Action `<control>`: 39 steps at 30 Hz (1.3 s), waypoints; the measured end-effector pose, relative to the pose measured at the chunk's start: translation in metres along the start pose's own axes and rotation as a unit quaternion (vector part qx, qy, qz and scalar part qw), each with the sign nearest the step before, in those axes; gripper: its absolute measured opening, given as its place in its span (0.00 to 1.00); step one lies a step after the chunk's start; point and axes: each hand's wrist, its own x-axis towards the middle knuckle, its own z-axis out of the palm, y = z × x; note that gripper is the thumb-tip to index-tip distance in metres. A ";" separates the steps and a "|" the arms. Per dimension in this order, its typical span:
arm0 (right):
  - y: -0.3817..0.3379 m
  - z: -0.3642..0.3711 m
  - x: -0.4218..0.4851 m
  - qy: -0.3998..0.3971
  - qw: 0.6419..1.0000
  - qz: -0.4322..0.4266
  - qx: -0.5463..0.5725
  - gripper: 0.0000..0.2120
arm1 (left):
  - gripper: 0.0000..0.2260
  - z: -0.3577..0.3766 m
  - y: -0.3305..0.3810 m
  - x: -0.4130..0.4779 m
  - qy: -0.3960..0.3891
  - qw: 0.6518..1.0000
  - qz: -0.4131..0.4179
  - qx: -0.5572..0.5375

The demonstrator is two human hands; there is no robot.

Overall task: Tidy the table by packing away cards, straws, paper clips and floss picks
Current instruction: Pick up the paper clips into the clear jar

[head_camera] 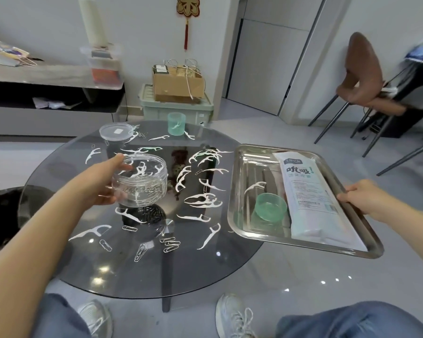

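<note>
My left hand (pixel 103 181) grips a clear plastic jar (pixel 140 180) that holds paper clips and a few floss picks, lifted just above the round glass table (pixel 88 269). My right hand (pixel 363 198) grips the right rim of a steel tray (pixel 239 191), which overhangs the table's right edge. In the tray lie a white straw packet (pixel 310 191), a green lid (pixel 270 207) and one floss pick (pixel 254 187). Several white floss picks (pixel 200 200) and paper clips (pixel 170 243) are scattered over the glass. A clear jar lid (pixel 116 131) and a green cup (pixel 176 123) stand at the far edge.
My knees and shoes show below the table's near edge. A dark bin (pixel 3 211) sits at the left. Behind the table stand a green crate with a cardboard box (pixel 177 86), a low shelf (pixel 54 89) at far left and a brown chair (pixel 366 74) at far right.
</note>
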 end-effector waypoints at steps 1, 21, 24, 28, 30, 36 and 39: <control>-0.007 0.002 0.001 -0.005 1.000 -0.008 0.004 0.08 | 0.16 0.000 0.000 0.001 0.001 1.000 -0.002 -0.001; -0.141 0.108 0.033 -0.020 0.975 -0.013 0.220 0.08 | 0.19 -0.030 -0.004 0.008 0.068 0.997 -0.006 0.027; -0.150 0.125 0.033 -0.014 0.968 -0.012 0.250 0.11 | 0.19 -0.032 -0.003 0.004 0.069 0.997 0.007 0.045; -0.155 0.142 0.029 0.012 0.972 -0.012 0.236 0.07 | 0.18 -0.030 -0.005 0.001 0.066 0.995 0.012 0.069; -0.156 0.146 0.024 0.011 0.974 -0.015 0.225 0.08 | 0.18 -0.029 -0.008 0.002 0.053 0.996 0.004 0.065; -0.149 0.146 0.013 0.016 0.981 -0.031 0.192 0.08 | 0.15 -0.027 -0.014 0.002 0.024 0.998 -0.004 0.055; -0.146 0.143 0.008 0.010 0.981 -0.023 0.191 0.09 | 0.17 -0.026 -0.016 0.000 0.023 0.998 0.001 0.058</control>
